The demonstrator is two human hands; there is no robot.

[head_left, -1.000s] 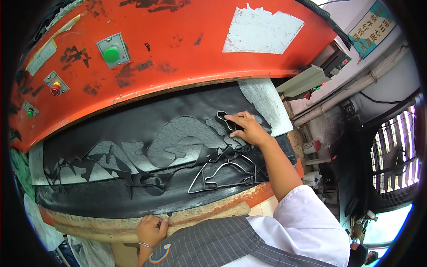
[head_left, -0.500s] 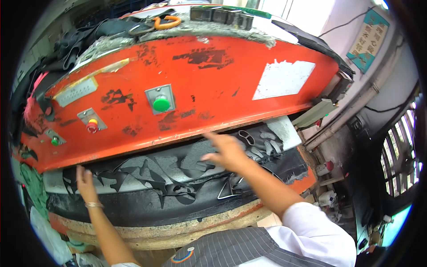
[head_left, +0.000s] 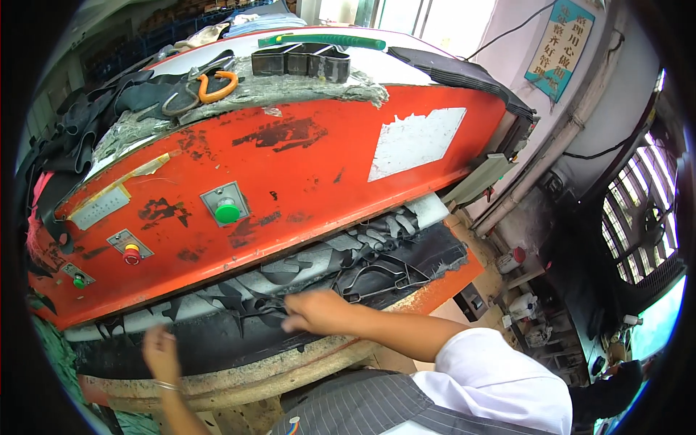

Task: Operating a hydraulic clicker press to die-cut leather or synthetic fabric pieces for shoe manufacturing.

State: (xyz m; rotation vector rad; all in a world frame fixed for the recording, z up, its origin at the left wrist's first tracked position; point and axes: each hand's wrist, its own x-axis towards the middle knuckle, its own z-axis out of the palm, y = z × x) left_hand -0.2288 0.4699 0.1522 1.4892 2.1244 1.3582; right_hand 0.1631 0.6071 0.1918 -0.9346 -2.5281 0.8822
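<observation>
My right hand (head_left: 319,312) is over the front of the press bed, its fingers curled beside the cut black sheet scraps (head_left: 235,303). Whether a scrap is between those fingers is hidden. Blurred by motion, my left hand (head_left: 160,353) hovers over the black front strip (head_left: 203,348) of the bed; its fingers cannot be made out. More scraps with cut-out gaps lie along the pale cutting board (head_left: 138,317), partly under the red press beam (head_left: 319,167). Metal cutting dies (head_left: 380,279) rest on the black strip, to the right of my right hand.
On the beam's face are a large green button (head_left: 227,211) and a red button (head_left: 131,254). Atop the machine lie a metal die (head_left: 301,64), an orange-handled hook (head_left: 217,85), a green cutter (head_left: 322,41) and black sheets (head_left: 457,72). A worn edge (head_left: 239,395) borders the bed.
Both hands have drawn back from the beam toward me, the right one also moving left. Some scraps have shifted toward the front. My right fingers have curled, and the view has turned.
</observation>
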